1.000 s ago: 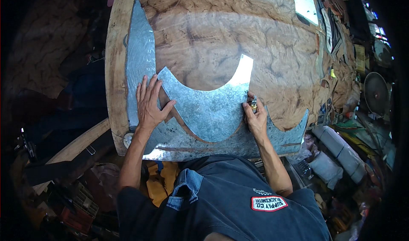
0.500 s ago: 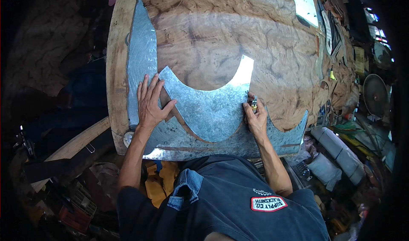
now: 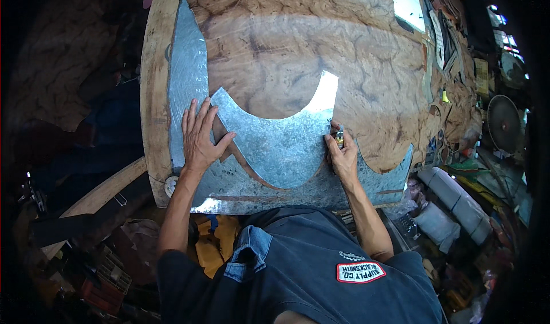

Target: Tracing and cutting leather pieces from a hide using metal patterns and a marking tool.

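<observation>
A crescent-shaped sheet-metal template lies on a brown, mottled piece of leather. My left hand rests flat with its fingers spread. Its fingertips sit by the template's upper left corner, partly on the leather and the metal board. My right hand is closed around a small yellow-and-metal tool that looks like a utility knife. It is held against the template's right edge, and its tip is hidden. A strip of leather shows along the template's lower left edge.
Under the leather is a grey metal board, bordered on the left by a wooden beam. Another shiny metal sheet lies at the far right. Leather scraps, wrapped bundles and a round fan crowd the right side.
The view has shifted slightly, so the bench sits a little higher and further left. Both hands keep nearly the same places at the template.
</observation>
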Motion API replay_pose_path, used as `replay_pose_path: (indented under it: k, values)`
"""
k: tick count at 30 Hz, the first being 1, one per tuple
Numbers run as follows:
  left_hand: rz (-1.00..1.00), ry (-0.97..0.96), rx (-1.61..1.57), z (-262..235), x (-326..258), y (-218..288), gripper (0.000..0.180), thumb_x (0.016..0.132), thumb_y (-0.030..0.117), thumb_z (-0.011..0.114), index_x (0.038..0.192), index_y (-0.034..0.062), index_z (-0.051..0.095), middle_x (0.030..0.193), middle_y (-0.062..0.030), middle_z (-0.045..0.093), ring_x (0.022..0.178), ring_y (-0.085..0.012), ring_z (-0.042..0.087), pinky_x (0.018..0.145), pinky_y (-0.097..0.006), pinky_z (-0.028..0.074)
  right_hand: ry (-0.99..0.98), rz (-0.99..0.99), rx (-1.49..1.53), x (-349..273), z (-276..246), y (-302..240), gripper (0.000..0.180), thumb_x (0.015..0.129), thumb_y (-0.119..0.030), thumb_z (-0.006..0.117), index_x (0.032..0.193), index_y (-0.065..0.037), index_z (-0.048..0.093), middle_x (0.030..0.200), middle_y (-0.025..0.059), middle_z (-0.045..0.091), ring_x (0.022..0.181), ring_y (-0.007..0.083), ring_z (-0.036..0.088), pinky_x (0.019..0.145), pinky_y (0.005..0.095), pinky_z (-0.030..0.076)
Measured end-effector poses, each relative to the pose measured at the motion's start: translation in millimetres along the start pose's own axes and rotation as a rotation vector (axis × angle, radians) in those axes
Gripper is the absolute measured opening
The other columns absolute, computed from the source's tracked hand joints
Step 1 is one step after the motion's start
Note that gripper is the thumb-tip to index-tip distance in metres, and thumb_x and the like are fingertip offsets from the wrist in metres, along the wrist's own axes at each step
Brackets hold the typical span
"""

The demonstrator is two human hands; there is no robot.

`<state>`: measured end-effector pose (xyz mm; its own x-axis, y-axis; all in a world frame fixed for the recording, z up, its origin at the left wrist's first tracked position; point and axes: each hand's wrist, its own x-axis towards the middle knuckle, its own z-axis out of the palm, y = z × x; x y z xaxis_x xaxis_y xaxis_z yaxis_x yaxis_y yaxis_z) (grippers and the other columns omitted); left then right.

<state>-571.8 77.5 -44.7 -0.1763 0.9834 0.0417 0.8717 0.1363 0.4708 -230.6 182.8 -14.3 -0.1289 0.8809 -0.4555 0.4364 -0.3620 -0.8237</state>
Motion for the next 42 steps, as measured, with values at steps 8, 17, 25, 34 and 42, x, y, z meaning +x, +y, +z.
replay_pose_path:
  k: [8,17,25,34,42]
  values:
    - [-0.007,0.013,0.031,-9,-4,2,0.071,0.077,0.045,0.076,0.131,0.0045,0.054,0.149,-0.0153,0.041,0.143,-0.0377,0.026,0.116,-0.054,0.016,-0.079,0.114,0.142,-4,-3,-22,0.04,0.092,-0.014,0.066,0.129,-0.003,0.059,0.077,-0.0051,0.056,0.06,0.0029,0.047,0.053,0.0191,0.039]
    - [0.019,0.031,0.045,-6,-21,26,0.073,0.078,0.044,0.075,0.133,0.0032,0.052,0.148,-0.0162,0.041,0.142,-0.0379,0.028,0.116,-0.053,0.018,-0.114,0.055,0.224,-54,-25,-14,0.061,0.088,-0.005,0.065,0.144,-0.009,0.043,0.095,0.0006,0.055,0.056,0.0053,0.051,0.048,0.0203,0.044]
    - [0.048,0.067,0.046,-8,-42,41,0.077,0.079,0.046,0.073,0.137,0.0019,0.048,0.149,-0.0168,0.04,0.143,-0.038,0.027,0.117,-0.052,0.017,0.058,0.041,0.504,-96,-97,16,0.06,0.086,-0.001,0.063,0.142,-0.013,0.044,0.075,-0.0025,0.056,0.049,0.0058,0.05,0.045,0.0209,0.044]
    - [0.068,0.076,0.181,8,-46,44,0.057,0.09,0.039,0.061,0.138,0.0102,0.051,0.152,-0.0163,0.036,0.143,-0.0389,0.025,0.115,-0.054,0.019,0.489,-0.144,0.976,-135,-218,92,0.061,0.089,0.0,0.056,0.143,-0.016,0.035,0.082,0.0017,0.055,0.058,0.011,0.049,0.049,0.026,0.042]
    - [0.109,-0.089,0.313,66,-14,131,0.069,0.093,0.05,0.052,0.146,0.0063,0.04,0.159,-0.0187,0.019,0.148,-0.0373,0.012,0.118,-0.054,0.008,0.618,-0.191,1.147,-162,-268,150,0.06,0.088,0.001,0.057,0.14,-0.023,0.04,0.081,0.0032,0.057,0.057,0.0136,0.054,0.049,0.0301,0.045]
